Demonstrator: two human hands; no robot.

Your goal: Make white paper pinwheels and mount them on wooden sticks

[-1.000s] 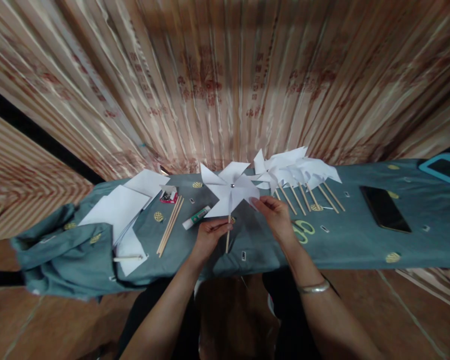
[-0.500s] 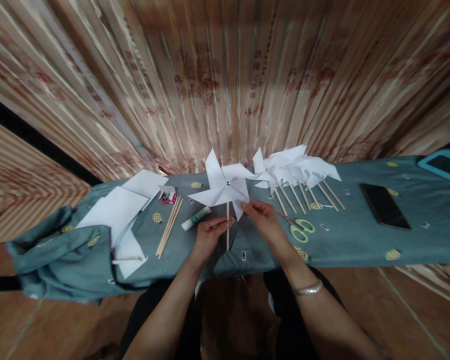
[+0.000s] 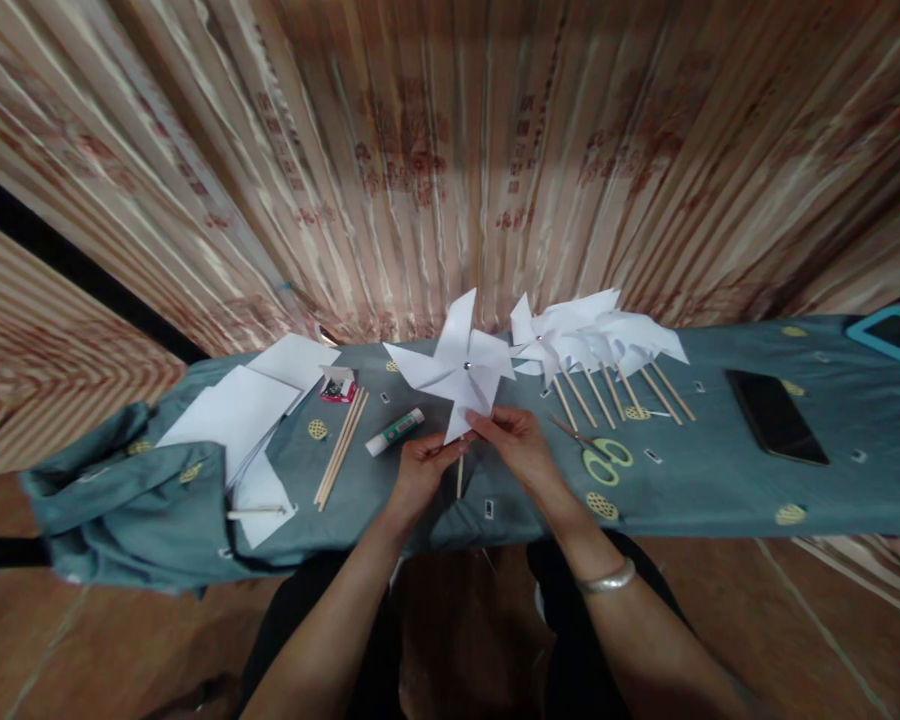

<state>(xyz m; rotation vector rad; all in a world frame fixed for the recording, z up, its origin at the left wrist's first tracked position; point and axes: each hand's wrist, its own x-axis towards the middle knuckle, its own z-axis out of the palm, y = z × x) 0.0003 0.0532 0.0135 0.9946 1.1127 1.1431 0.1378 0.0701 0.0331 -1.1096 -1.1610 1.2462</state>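
A white paper pinwheel (image 3: 454,365) with a silver pin at its centre stands up in front of me, above the cloth. My left hand (image 3: 420,475) is closed around its wooden stick (image 3: 460,480), just under the blades. The fingers of my right hand (image 3: 514,440) pinch the lower blade, near its tip. Just left of my left hand lies a glue stick (image 3: 395,432) with a green label. Scissors (image 3: 606,460) with pale green handles rest to the right of my right hand.
Finished pinwheels (image 3: 592,335) overlap at the back right. Loose wooden sticks (image 3: 340,450), a small red box of pins (image 3: 338,386) and white paper sheets (image 3: 247,415) lie left. A black phone (image 3: 776,415) and a blue-framed device (image 3: 896,333) are right, on the green cloth (image 3: 697,490).
The pinwheel's blades have turned clockwise, and one blade now points down between my hands. My right hand has shifted slightly left with the blade. My left hand stays on the stick.
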